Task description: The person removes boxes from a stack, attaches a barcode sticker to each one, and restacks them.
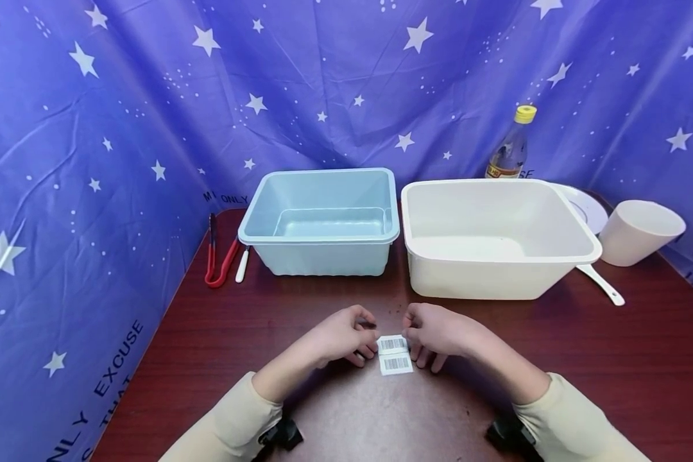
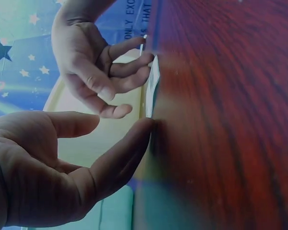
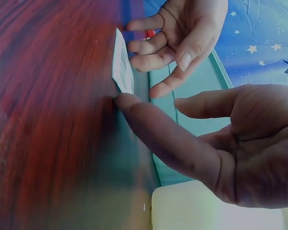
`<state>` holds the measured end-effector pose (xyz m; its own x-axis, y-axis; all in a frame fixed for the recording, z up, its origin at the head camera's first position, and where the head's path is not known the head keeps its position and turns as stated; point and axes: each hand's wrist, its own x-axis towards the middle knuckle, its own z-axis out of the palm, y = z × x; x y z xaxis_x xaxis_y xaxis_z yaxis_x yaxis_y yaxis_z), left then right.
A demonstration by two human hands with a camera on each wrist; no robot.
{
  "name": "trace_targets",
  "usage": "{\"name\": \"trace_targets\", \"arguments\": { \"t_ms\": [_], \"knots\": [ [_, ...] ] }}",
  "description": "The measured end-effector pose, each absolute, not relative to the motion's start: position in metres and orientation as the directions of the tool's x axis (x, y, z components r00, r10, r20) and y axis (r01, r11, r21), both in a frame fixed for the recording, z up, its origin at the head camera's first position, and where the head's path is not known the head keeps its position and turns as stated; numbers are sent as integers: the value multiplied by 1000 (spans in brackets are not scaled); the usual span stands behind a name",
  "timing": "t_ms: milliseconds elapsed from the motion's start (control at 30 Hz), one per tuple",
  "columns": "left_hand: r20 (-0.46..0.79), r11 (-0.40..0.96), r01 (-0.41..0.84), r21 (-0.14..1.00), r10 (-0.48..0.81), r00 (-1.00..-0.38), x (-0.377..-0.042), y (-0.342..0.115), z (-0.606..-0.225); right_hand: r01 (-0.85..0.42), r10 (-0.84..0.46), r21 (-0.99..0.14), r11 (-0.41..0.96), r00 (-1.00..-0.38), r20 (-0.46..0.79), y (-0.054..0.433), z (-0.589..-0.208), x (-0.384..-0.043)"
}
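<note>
A small white paper with two printed barcodes point(image 1: 396, 366) lies on the table between the hands, creased across its middle. In the right wrist view, the barcode paper point(image 3: 120, 64) stands a little off the wood along part of its length. My left hand point(image 1: 346, 335) is at the paper's left edge, fingers loosely bent. Opposite it, my right hand point(image 1: 441, 330) has its fingertips at the right edge. Both wrist views show a gap between thumb and fingers on my left hand point(image 2: 48, 167) and my right hand point(image 3: 206, 143).
Behind the hands stand a light blue bin point(image 1: 320, 258) and a white bin point(image 1: 479, 280). Red tongs point(image 1: 212, 280) and a white-handled tool point(image 1: 242, 265) lie left. At the right are a white cup point(image 1: 629, 237), a white handle point(image 1: 603, 284), a plate point(image 1: 595, 215) and a yellow-capped bottle point(image 1: 511, 151).
</note>
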<state>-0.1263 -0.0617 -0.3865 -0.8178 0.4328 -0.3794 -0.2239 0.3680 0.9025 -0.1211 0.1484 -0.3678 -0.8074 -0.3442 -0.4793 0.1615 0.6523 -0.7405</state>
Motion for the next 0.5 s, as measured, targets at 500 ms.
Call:
{"name": "trace_targets", "arguments": {
  "t_ms": [500],
  "knots": [
    [-387,224,-319,921,432,-815,-131,-66,-383,218,-372,-810,544,-803,-466,158,-362,-122]
  ]
}}
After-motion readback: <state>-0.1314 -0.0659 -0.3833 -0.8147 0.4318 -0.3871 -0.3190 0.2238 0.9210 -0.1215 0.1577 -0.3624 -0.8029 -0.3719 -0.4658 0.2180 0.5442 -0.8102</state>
